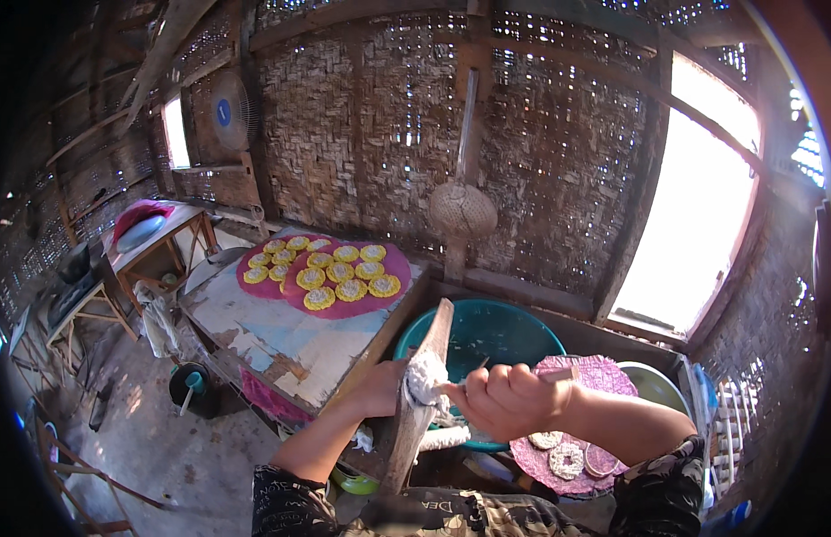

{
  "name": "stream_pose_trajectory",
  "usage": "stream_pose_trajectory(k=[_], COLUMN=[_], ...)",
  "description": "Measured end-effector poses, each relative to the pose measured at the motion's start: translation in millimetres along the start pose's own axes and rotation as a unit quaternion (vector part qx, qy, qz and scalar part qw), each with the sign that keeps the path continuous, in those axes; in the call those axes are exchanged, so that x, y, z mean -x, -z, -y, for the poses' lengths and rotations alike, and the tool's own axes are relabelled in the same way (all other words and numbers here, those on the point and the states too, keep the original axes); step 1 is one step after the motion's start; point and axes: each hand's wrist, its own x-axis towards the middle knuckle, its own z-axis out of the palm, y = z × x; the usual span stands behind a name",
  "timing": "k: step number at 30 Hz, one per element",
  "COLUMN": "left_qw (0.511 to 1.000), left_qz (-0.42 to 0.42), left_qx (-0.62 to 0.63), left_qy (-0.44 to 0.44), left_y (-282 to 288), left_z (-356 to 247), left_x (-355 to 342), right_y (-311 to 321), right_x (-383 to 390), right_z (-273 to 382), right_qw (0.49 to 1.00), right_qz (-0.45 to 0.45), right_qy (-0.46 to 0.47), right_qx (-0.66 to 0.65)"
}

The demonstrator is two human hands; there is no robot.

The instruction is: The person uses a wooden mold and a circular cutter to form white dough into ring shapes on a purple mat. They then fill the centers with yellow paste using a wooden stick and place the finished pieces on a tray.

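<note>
The right hand (508,400) is curled into a fist around a thin stick-like tool (559,375). The far end of the tool pokes out toward the person's right. The near end touches a lump of white sticky dough (424,374). The dough sits just to the left of the right hand, right against it.

The dough is stuck on a long wooden paddle (422,394). The paddle stands almost straight up, leaning a little. Its top end points at the teal basin (501,333) and its bottom end comes down toward the person's lap.

The left hand (380,389) is behind the paddle, on its left side. It seems to hold the paddle steady, but its fingers are hidden, so I cannot tell if they are closed. Both hands are close to the dough, and the right one is the one touching it with the tool.

Below the right hand lies a purple round mat (603,371) with a few white dough rings (566,460) on it. On the counter (281,336), near its far edge, more purple mats carry yellow rings (351,289).
</note>
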Motion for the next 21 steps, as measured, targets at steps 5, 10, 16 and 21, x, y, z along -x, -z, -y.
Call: stream_pose_trajectory(k=[5,10,16,21], left_qw=[0.997,0.926,0.972,0.867], left_qz=[0.034,-0.111,-0.197,-0.191], left_qx=[0.042,0.360,0.000,0.457], left_qy=[-0.057,0.029,-0.128,-0.058], left_y=[20,54,28,48], left_z=[0,-27,-63,-44], left_x=[-1,0,-37,-32], right_y=[21,58,-7,13], right_x=[13,21,24,54], right_z=[-29,-57,27,39], right_qw=[0.999,0.947,0.539,0.610], right_qz=[-0.002,-0.013,-0.113,-0.092], right_qy=[0.032,-0.317,-0.662,-0.643], right_qx=[0.034,-0.059,-0.508,-0.454])
